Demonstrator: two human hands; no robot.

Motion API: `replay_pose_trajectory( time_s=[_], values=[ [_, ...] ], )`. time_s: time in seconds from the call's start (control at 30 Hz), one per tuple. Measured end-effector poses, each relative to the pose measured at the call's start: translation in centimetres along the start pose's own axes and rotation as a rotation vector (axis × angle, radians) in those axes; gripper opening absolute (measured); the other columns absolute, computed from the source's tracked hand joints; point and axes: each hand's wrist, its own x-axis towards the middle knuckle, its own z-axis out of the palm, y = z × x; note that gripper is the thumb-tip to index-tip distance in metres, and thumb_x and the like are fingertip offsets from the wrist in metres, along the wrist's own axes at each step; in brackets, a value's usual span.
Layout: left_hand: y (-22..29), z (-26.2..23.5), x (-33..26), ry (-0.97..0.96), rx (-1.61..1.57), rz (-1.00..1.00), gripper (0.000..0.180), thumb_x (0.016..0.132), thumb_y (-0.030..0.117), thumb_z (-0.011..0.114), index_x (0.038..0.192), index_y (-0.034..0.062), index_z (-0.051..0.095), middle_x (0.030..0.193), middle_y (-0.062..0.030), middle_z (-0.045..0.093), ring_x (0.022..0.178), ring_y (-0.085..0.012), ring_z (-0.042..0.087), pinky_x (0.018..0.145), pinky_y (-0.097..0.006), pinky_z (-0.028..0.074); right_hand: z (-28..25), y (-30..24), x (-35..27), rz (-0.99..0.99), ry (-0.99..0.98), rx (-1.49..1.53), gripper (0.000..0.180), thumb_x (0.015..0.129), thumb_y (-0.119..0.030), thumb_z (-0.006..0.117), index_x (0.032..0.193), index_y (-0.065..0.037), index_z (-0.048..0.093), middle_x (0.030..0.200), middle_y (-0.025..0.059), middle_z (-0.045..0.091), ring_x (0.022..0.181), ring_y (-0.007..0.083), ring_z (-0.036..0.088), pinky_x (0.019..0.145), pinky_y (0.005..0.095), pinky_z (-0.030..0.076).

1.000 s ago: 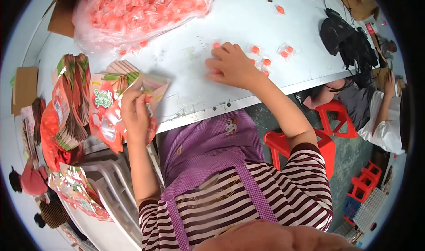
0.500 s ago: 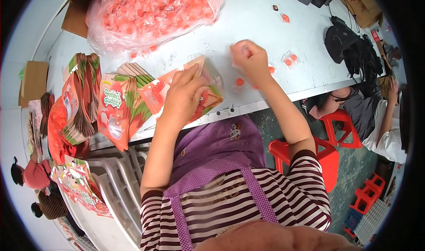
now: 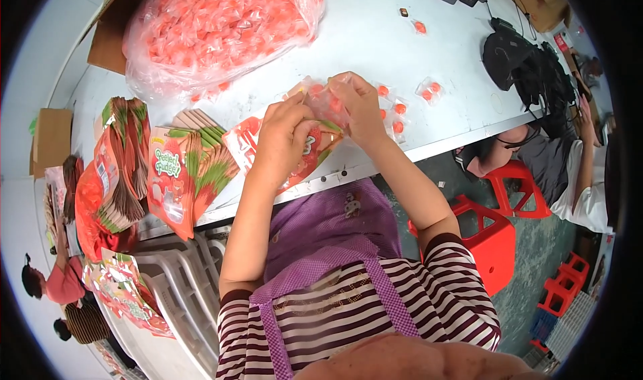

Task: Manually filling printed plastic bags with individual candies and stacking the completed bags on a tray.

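Observation:
My left hand is closed around a red and green printed pouch near the table's front edge. At the pouch's upper end, my right hand pinches small wrapped red candies in transparent film. These candies lie against the pouch opening, close to the left fingers; how many are inside cannot be seen. Just right of my right hand, several wrapped candies rest on the table, and another small group lies farther right. Left of my left hand stand fanned stacks of printed pouches.
A large transparent bag full of wrapped red candies sits at the back left beside a cardboard box. Black bags lie at the right end of the table. Red stools and grey plastic crates stand below. Other people are at both sides.
My right hand has moved left from over the loose candies to the pouch opening, bringing wrapped candies with it. My left hand still holds the pouch.

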Motion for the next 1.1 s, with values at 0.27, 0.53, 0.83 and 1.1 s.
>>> replay_pose_trajectory(
  time_s=[0.27,0.53,0.83,1.1],
  values=[
    [0.7,0.5,0.2,0.013,0.102,0.125,0.016,0.075,0.004,0.066,0.090,0.0060,0.062,0.122,-0.0178,0.054,0.105,-0.0341,0.050,0.089,-0.040,0.043,-0.8,0.9,0.1,-0.077,0.030,-0.167,0.011,0.089,-0.012,0.052,0.091,-0.003,0.058,0.087,-0.0022,0.052,0.080,0.0040,0.047,0.070,0.0187,0.040],
    [-0.2,0.9,0.1,0.014,0.088,0.129,0.018,0.073,0.003,0.066,0.090,0.0066,0.062,0.121,-0.0162,0.055,0.106,-0.0333,0.050,0.091,-0.040,0.040,-0.9,1.3,-0.6,-0.218,-0.016,-0.289,0.018,0.092,-0.012,0.049,0.106,-0.004,0.056,0.096,0.0008,0.054,0.085,0.0075,0.050,0.073,0.0200,0.042],
    [-0.5,0.8,-0.1,0.054,-0.005,0.058,0.009,0.078,0.005,0.060,0.087,0.0056,0.063,0.119,-0.0176,0.057,0.109,-0.0335,0.049,0.095,-0.041,0.037,0.4,0.7,-0.9,-0.048,0.067,-0.277,0.023,0.094,-0.011,0.043,0.113,-0.003,0.051,0.108,0.0061,0.052,0.097,0.0121,0.051,0.086,0.0268,0.043],
    [-0.4,0.6,0.8,0.052,-0.053,0.039,0.010,0.080,0.004,0.058,0.089,0.0042,0.063,0.118,-0.0184,0.058,0.111,-0.0337,0.049,0.096,-0.040,0.037,1.0,1.2,-1.2,-0.329,0.048,-0.213,0.018,0.091,-0.011,0.050,0.106,-0.003,0.055,0.106,0.0039,0.054,0.099,0.0119,0.049,0.089,0.0273,0.041]
  ],
)
